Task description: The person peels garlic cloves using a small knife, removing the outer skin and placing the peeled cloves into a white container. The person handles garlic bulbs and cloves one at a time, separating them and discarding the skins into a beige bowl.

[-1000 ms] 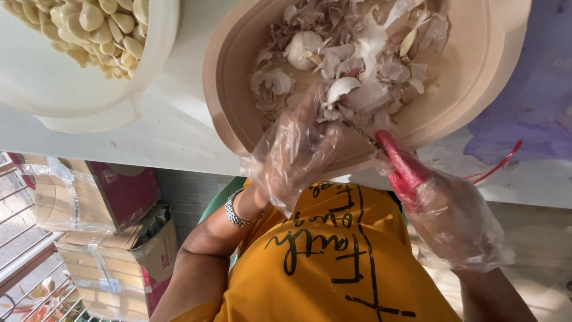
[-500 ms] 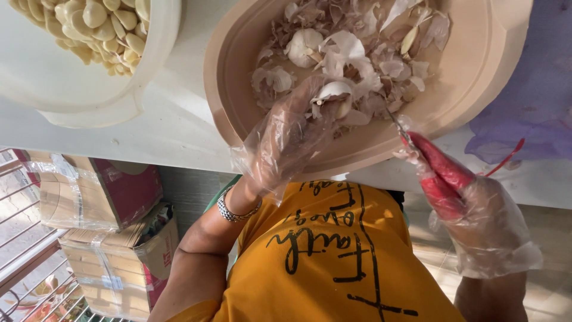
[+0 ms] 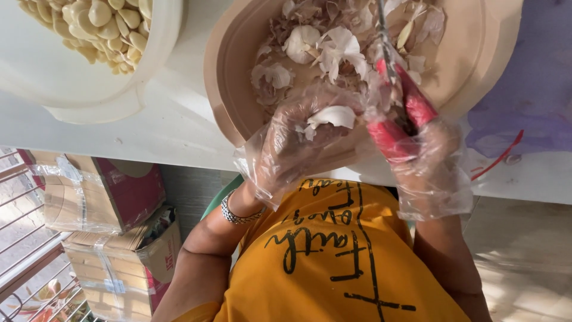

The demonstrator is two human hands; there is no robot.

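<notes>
My left hand, inside a loose clear plastic glove, is curled around a piece of garlic with white papery skin, gripping it just over the near rim of the tan bowl. My right hand, gloved the same way, is clenched on the red handle of a small knife; its thin blade points away from me, across the heap of skins that fills the bowl. The two hands are just beside each other, almost touching.

To do this well, I judge the garlic should stay pinched firmly between thumb and fingertips, with the blade working only at the skin's edge and the fingers kept behind the cutting line. The slack glove plastic bunches near the blade and could catch, so I would keep it pulled away. Holding the work above the bowl lets loose skin drop straight into the heap.

A whole unpeeled bulb lies at the bowl's far side. The white tub of peeled cloves stands at the table's left end, close beside the bowl, within easy reach of my left hand.
</notes>
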